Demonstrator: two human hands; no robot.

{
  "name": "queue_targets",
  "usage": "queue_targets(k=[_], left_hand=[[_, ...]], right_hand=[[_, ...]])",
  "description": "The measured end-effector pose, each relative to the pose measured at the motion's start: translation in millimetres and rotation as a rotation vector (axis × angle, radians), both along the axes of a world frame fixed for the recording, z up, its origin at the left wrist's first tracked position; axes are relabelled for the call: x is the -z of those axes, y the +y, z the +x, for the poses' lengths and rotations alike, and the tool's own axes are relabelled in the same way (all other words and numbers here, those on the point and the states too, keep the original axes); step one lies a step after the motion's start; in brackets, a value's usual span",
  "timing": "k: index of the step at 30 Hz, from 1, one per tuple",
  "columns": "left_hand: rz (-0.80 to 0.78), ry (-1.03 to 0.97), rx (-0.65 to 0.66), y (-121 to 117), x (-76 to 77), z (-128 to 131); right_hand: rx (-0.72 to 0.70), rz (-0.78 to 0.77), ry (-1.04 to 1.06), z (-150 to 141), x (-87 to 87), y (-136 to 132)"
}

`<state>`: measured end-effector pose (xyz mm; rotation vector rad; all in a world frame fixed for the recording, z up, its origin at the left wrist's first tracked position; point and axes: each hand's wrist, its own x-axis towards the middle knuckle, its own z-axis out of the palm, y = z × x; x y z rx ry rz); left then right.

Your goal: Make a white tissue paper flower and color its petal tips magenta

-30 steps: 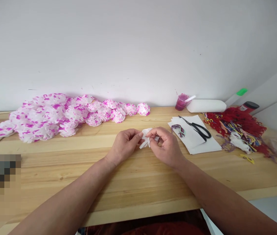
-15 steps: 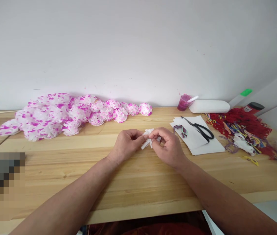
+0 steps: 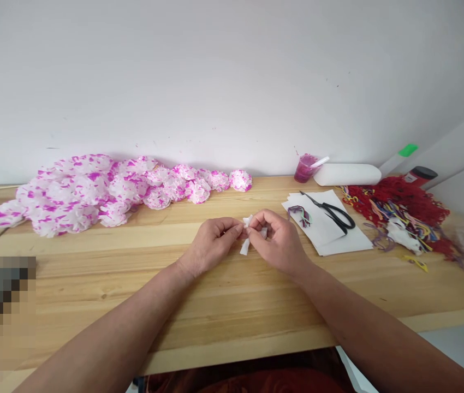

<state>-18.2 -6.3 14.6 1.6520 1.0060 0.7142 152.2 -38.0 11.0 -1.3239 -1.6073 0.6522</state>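
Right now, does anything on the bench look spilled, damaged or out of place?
Nothing looks spilled or broken. Both hands, left hand and right hand, pinch a small white paper piece. The scissors lie open on the white sheets. The heap of coloured ties is tangled but contained.

Centre of frame: the left hand [image 3: 209,243] and right hand [image 3: 280,243] meet over the worktop [image 3: 232,305], both pinching a small folded paper piece [image 3: 246,238] between them.
Left, toward the wall: a heap of paper flowers [image 3: 105,191] lies on the worktop's far edge, running from the left of the frame to just left of centre.
Right of the hands: a stack of paper sheets [image 3: 330,232] lies flat, with scissors [image 3: 332,212] and a small bundle of threads [image 3: 301,214] on it.
Behind the sheets: a cup [image 3: 304,168] stands by the wall, a lying roll [image 3: 346,174] just right of it.
Far right: a pile of cords [image 3: 399,210], a bottle [image 3: 418,177] behind it.
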Motion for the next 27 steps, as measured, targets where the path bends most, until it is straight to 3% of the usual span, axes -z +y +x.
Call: queue_targets(k=[11,18,27], left_hand=[[-0.096,-0.025,-0.133,5.1,4.2,-0.5],[-0.129,0.021,-0.112,4.9,3.6,-0.4],[-0.137,-0.058,-0.081,3.8,4.0,-0.1]], right_hand=[[-0.035,0.05,-0.043,1.7,5.8,1.1],[-0.063,0.129,-0.102,2.1,4.3,0.3],[-0.005,0.044,-0.073,3.0,9.5,3.8]])
